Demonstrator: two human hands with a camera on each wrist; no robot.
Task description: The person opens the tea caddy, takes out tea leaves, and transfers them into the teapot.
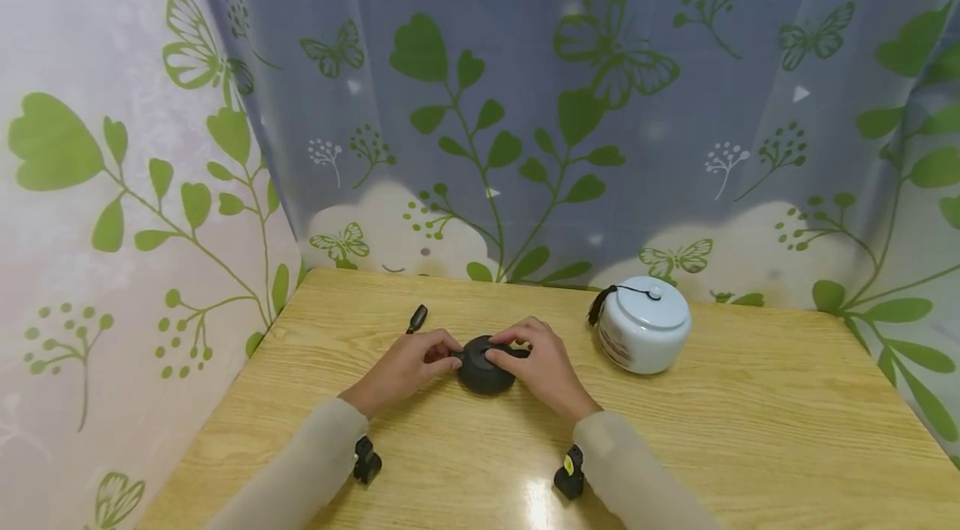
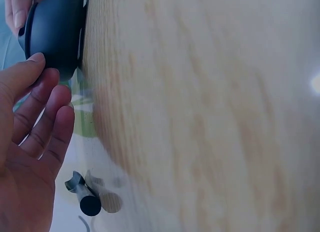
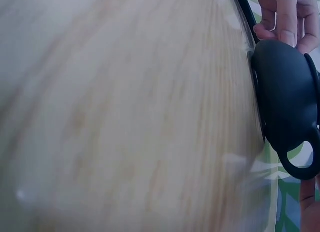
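A small black teapot (image 1: 483, 376) stands on the wooden table between both hands. My left hand (image 1: 411, 365) pinches the teapot's left end with thumb and forefinger, the other fingers loosely bent. My right hand (image 1: 542, 363) reaches over the top from the right, its thumb and fingertips gripping the lid at its middle. A ring handle (image 3: 299, 173) sticks out on the right side, below the right hand. In the right wrist view most of the right hand is out of frame. In the left wrist view the left hand (image 2: 35, 112) touches the dark body of the pot.
A white lidded jar (image 1: 645, 334) with a black tassel stands to the right of the right hand. A small black scoop (image 1: 417, 318) lies behind the left hand. A patterned curtain (image 1: 480, 138) closes off the table's back (image 1: 750, 397).
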